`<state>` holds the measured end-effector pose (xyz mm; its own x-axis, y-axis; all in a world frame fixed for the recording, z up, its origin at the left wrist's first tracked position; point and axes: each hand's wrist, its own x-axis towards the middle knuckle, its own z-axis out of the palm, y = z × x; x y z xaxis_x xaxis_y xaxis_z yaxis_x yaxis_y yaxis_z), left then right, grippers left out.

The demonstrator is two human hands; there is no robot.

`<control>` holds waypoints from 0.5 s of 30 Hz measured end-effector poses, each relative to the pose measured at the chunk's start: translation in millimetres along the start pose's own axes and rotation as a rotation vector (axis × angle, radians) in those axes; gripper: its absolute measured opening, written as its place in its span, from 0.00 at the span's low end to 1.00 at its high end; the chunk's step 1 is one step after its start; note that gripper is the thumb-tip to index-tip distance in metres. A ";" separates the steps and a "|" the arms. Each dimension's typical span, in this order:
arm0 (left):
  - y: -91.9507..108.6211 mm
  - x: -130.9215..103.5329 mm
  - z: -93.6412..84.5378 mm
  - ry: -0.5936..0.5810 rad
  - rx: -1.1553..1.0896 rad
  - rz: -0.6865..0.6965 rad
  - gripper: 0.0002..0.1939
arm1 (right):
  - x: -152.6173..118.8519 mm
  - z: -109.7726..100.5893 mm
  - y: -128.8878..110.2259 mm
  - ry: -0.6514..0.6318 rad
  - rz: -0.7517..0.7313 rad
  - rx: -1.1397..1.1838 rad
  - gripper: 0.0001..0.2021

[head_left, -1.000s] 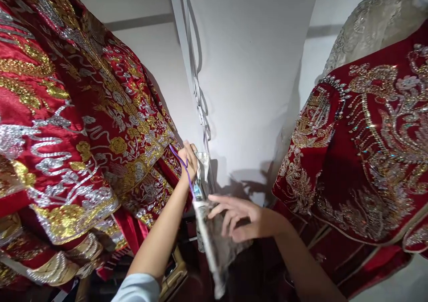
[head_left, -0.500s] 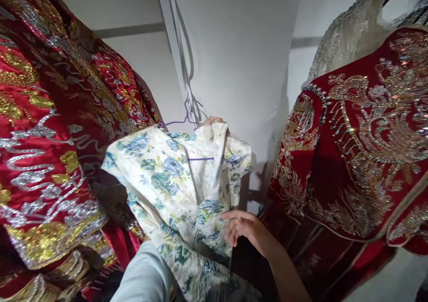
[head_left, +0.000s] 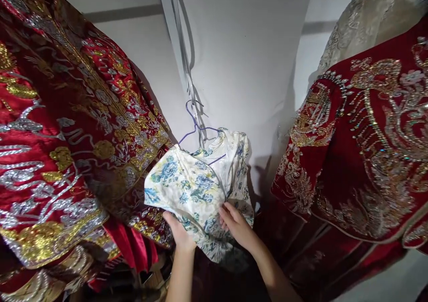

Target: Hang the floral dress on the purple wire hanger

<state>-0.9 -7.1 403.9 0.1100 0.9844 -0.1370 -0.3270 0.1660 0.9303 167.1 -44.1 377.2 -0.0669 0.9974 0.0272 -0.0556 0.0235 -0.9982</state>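
A white garment with blue and green flowers (head_left: 197, 186) hangs on a thin purple hanger (head_left: 194, 126), whose hook rests on grey cables (head_left: 187, 65) running down the wall. My left hand (head_left: 179, 233) grips the garment's lower fabric from below. My right hand (head_left: 236, 224) pinches the fabric beside it, fingers curled into the cloth. Both hands are low in the middle of the view, a little apart.
A red robe with gold and silver embroidery (head_left: 67, 137) hangs close on the left. Another red beaded robe (head_left: 361, 150) hangs on the right, with a pale lace garment (head_left: 364, 25) behind it. A white wall (head_left: 247, 70) is straight ahead.
The floral garment went from being lifted by my left hand to hanging on the cables. My left hand dropped from the hanger to the garment's lower fabric, and my right hand closed on it.
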 end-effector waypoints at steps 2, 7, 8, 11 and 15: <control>-6.9 -6.9 -10.7 -0.027 -0.024 -0.035 0.38 | 9.5 4.6 5.8 0.014 -0.026 0.007 0.22; -14.1 -12.8 -3.5 0.106 -0.029 0.035 0.36 | 31.4 10.7 15.7 0.102 0.008 0.169 0.26; -13.7 -13.6 0.4 0.106 -0.057 0.029 0.36 | 33.6 10.7 16.0 0.126 0.015 0.168 0.25; -8.6 -17.1 7.2 0.079 -0.121 -0.005 0.37 | 33.7 10.3 11.6 0.121 -0.014 0.120 0.24; 1.4 -20.5 1.4 0.074 -0.097 -0.079 0.36 | 26.4 13.4 1.1 0.017 -0.058 0.129 0.22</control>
<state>-2.3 -27.2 408.5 0.0706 0.9691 -0.2366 -0.4097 0.2444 0.8789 151.9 -18.6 377.6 -0.0427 0.9957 0.0823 -0.1870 0.0730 -0.9796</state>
